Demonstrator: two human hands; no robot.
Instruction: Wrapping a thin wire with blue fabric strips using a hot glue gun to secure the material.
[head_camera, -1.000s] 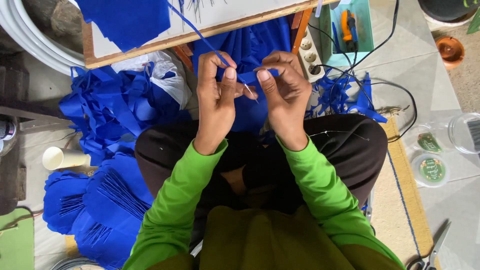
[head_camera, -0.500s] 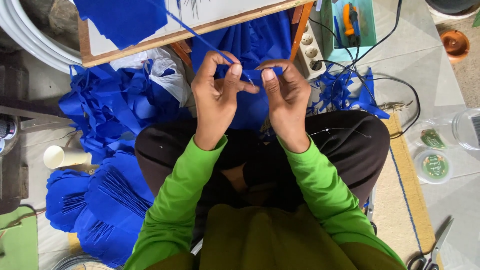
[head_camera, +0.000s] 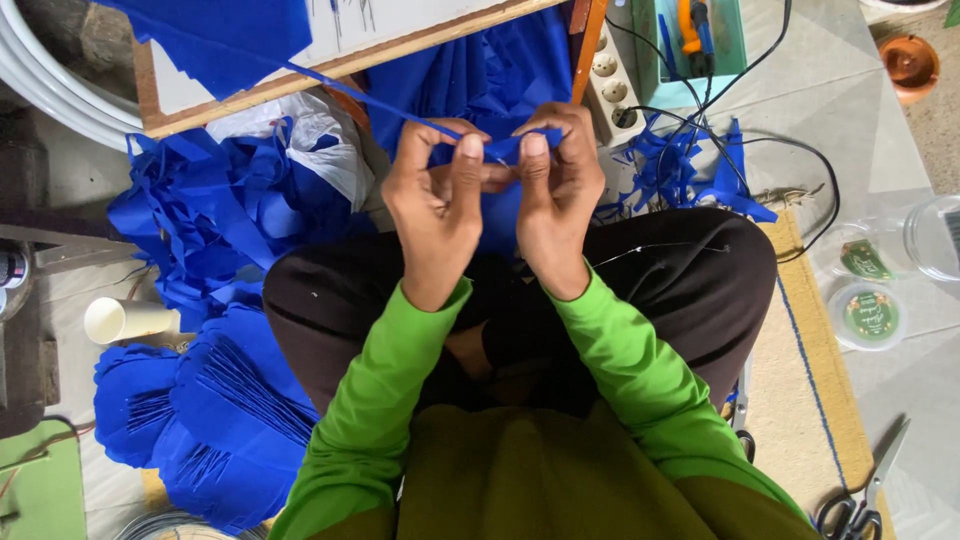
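- Pinching a narrow blue fabric strip (head_camera: 400, 108) between thumb and fingertips, the left hand (head_camera: 435, 195) is closed on it just above the lap.
- The right hand (head_camera: 555, 190) is closed too, thumb and forefinger nipping the strip's near end (head_camera: 510, 150), so the two thumbs stand close side by side.
- From the left hand the strip runs up and away to the left, towards a wooden-edged board (head_camera: 330, 70) that carries a sheet of blue fabric (head_camera: 215, 35).
- A thin pale sliver between the thumbs may be a needle or wire; it is too small to tell.
- Green sleeves (head_camera: 375, 400) cover both forearms, over dark trousers (head_camera: 690, 275) (the person sits cross-legged on the floor).
- Left of the knee lie heaps of blue fabric scraps (head_camera: 215, 215) and stacked scalloped blue pieces (head_camera: 215, 420), with a white paper cup (head_camera: 125, 320) on its side between them.
- Beyond the right hand are a white power strip (head_camera: 612, 85) and black cables (head_camera: 790, 160).
- Scissors (head_camera: 865, 505) rest on the floor at lower right, near two round lidded containers (head_camera: 868, 312).
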